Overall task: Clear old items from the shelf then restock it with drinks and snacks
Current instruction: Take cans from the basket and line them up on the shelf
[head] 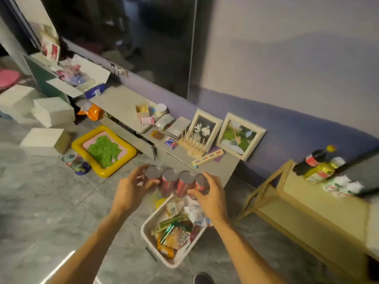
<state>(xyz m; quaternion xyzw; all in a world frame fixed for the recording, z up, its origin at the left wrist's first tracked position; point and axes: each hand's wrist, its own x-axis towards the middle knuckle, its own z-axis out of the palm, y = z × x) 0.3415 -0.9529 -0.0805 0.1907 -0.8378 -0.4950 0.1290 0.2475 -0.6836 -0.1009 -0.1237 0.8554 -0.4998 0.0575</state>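
Observation:
Several red drink cans (178,181) with grey tops are pressed side by side in a row between my hands, held in the air above the floor. My left hand (131,189) grips the leftmost can and my right hand (209,194) grips the rightmost one. Below them on the floor stands a white basket (150,239) full of snack packets. To the right is a pale wooden shelf (320,206); on its top lie a dark cola bottle (311,159), a yellow-green bottle (322,171) and white packets.
A low grey cabinet (123,103) along the wall carries two framed photos (241,136), a wooden peg rack and small items. A yellow tray with green stuff (103,149), white boxes and toys lie on the tiled floor at left. My shoe shows at the bottom edge.

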